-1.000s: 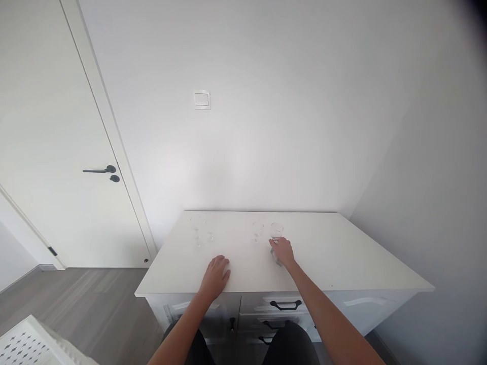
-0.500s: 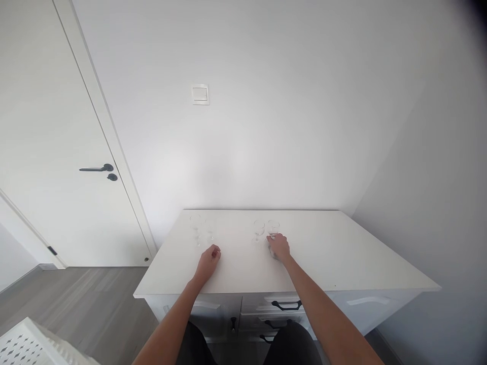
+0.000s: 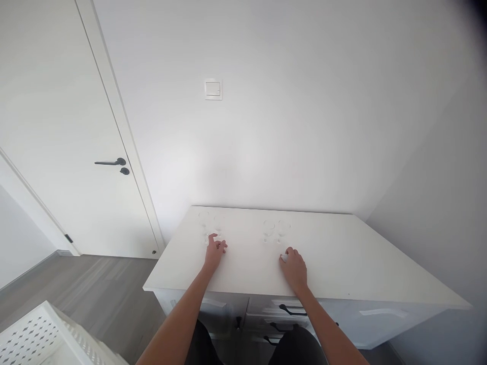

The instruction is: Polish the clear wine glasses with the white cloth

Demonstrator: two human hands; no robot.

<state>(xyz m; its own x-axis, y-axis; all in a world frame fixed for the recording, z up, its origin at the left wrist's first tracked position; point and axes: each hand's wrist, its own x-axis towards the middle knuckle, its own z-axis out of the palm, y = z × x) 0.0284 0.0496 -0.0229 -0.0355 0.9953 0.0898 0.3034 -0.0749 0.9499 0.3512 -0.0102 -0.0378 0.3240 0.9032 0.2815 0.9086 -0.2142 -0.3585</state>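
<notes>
Four clear stemmed glasses stand on a white dresser top (image 3: 342, 253), in two pairs. The left pair is one glass (image 3: 204, 223) with a second glass (image 3: 218, 226) beside it. The right pair is a third glass (image 3: 268, 229) and a fourth glass (image 3: 283, 229). My left hand (image 3: 215, 251) lies on the top with its fingers spread, the fingertips at the foot of the second glass. My right hand (image 3: 294, 264) rests on the top in front of the right pair, fingers loosely curled, clear of both glasses.
The dresser stands against a white wall and has black drawer handles (image 3: 292, 310) below its front edge. A white door (image 3: 57, 126) with a dark lever (image 3: 112, 162) is on the left. A white perforated basket (image 3: 34, 339) sits on the grey floor at bottom left.
My right hand let go of the fourth glass and drew back toward me. My left hand moved forward to the foot of the second glass. The view shifted slightly left.
</notes>
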